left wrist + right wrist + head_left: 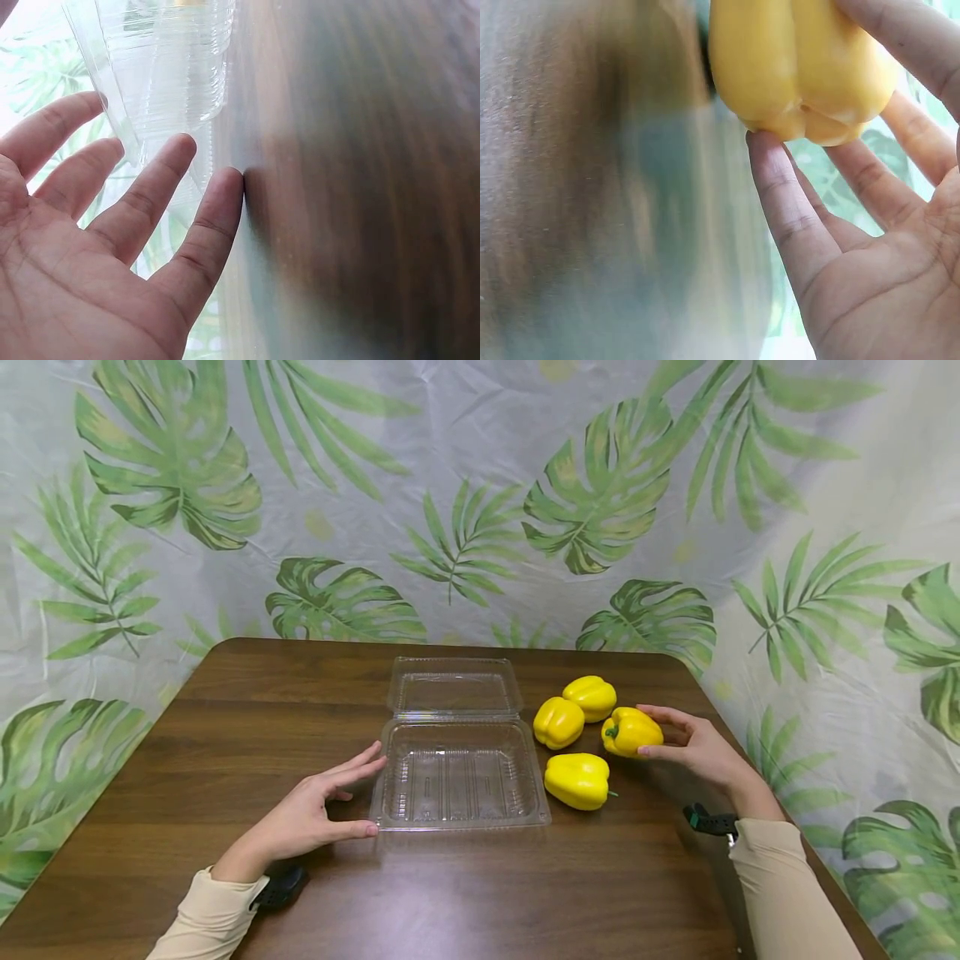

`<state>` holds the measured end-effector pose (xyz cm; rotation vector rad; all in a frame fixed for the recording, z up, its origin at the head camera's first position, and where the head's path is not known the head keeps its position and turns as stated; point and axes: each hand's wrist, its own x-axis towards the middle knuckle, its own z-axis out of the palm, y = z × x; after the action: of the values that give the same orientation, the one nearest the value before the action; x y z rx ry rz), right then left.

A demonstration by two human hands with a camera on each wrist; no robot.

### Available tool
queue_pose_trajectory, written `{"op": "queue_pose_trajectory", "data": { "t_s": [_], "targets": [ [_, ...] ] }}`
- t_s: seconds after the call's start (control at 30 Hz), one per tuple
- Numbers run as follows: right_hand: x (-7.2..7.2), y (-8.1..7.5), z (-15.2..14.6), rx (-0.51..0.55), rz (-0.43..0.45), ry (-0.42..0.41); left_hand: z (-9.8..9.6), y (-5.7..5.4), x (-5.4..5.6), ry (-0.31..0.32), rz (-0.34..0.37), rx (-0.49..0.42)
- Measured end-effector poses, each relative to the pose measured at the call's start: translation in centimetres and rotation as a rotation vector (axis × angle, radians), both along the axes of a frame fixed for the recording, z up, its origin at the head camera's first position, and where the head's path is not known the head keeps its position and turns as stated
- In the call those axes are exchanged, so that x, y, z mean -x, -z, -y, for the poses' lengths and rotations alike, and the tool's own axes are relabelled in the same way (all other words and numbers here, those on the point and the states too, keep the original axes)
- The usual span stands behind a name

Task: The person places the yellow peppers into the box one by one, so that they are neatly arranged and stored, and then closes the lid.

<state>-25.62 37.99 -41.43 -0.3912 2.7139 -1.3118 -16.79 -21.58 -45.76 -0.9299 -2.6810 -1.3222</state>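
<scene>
A: Where was the glossy yellow, lobed bell pepper (pixel 632 732)?

B: At the right of its group, gripped by the bare right hand (pixel 701 745), thumb on the near side and fingers behind. The stem pointed left, away from the palm, so the blunt end was probably just the handiest part to grip. I couldn't tell whether it was lifted.

A: And around it?

B: Three similar peppers: a far one (pixel 590 698), a left one (pixel 558 723) just beside that, and a near one (pixel 577 781) lying on its side, close by the right rim of the clear, ribbed plastic tray (pixel 461 785).

A: Why was the left hand (pixel 300 814) there?

B: To steady the tray, I'd judge. It was spread, fingers extended along the left rim, thumb at the near corner, grasping nothing. The clear plastic lid (pixel 454 687) lay back, leaving the tray open from above.

A: Room to move?

B: Plenty of bare brown wood-grain surface (pixel 465 893) in front. The right edge ran near the right wrist, and the leaf-printed cloth (pixel 465 543) hung beyond the far edge.
</scene>
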Motion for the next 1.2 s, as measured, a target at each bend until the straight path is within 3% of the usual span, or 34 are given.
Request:
{"op": "queue_pose_trajectory", "data": {
  "t_s": [0.3, 1.2],
  "targets": [
    [0.6, -1.2, 0.3, -0.036, 0.001, 0.022, 0.0, 0.0, 0.0, -0.006, 0.002, -0.001],
    [1.8, -6.0, 3.6, -0.018, -0.038, -0.043, -0.1, 0.2, 0.0, -0.004, -0.012, 0.005]
  ]
}}
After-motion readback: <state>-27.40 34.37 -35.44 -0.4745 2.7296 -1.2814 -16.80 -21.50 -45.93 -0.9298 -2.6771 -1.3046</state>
